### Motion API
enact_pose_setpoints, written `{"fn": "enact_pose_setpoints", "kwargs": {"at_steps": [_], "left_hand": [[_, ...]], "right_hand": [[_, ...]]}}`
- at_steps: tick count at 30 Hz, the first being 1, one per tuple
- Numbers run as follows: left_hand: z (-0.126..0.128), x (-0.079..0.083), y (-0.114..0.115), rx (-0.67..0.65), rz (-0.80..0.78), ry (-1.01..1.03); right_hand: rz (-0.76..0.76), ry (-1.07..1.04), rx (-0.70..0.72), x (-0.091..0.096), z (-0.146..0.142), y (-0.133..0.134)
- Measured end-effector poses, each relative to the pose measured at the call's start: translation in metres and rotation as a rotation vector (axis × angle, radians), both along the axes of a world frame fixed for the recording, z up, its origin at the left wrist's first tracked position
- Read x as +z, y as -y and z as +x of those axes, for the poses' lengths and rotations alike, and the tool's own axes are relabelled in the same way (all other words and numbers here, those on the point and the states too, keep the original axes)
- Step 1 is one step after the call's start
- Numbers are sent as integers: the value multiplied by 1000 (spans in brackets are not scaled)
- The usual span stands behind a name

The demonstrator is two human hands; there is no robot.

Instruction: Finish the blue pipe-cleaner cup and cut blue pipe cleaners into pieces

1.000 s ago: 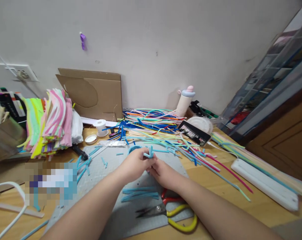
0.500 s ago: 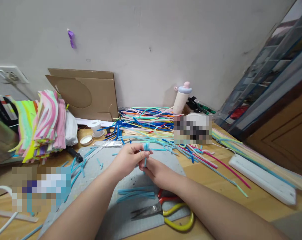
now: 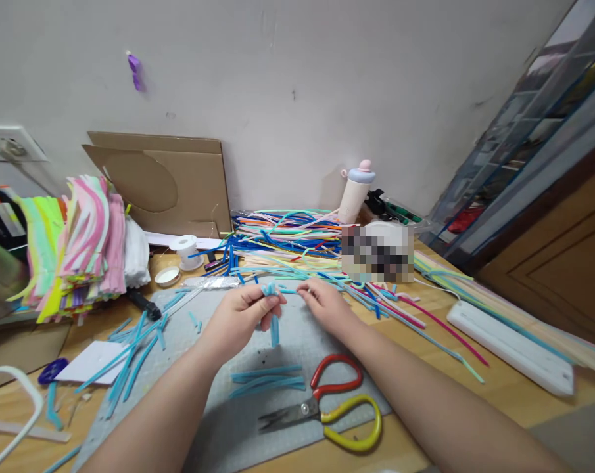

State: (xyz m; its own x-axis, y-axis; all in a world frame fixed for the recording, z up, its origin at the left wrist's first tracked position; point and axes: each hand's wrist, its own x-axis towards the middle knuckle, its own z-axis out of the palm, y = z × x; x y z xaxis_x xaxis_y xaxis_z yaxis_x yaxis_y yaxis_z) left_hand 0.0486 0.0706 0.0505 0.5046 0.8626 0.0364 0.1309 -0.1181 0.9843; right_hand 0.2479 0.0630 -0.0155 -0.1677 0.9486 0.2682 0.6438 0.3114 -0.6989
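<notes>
My left hand is closed on a small bundle of light-blue pipe cleaners, its folded tops above the thumb and its ends hanging below the fingers. Just to the right, my right hand pinches the end of a blue pipe cleaner that stretches toward the bundle. Whether that piece joins the bundle I cannot tell. Several cut blue pipe cleaners lie on the grey mat below the hands. Nearer to me rest scissors with one red and one yellow handle, blades slightly apart.
A heap of coloured pipe cleaners lies along the wall, beside a white bottle. Bundled pipe cleaners stand at left by folded cardboard. A white spool sits behind the mat. At right lies a white power strip.
My hands were together at the bundle; my right hand has moved away to the right and now pinches a blue pipe cleaner. The left keeps its hold.
</notes>
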Motion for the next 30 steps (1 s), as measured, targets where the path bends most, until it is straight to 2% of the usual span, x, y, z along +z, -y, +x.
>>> {"fn": "enact_pose_setpoints", "kwargs": {"at_steps": [2,6,11,15,20,30], "left_hand": [[-3,-1,0,-4,1,-11],[-6,-5,0,-14,3,-29],[-7,-7,0,18,6,-15],[-9,-6,0,57,32,-6],[-10,-5,2,93,69,4],[-11,-11,1,74,57,-7]], "right_hand": [[-14,34,-107,-5,11,-9],[-61,56,-178,-13,16,-13],[-59,-72,-262,-3,12,-5],[-128,-274,-176,1,-2,4],[-188,-452,-61,-7,-21,10],[-192,-394,-37,-16,-17,9]]}}
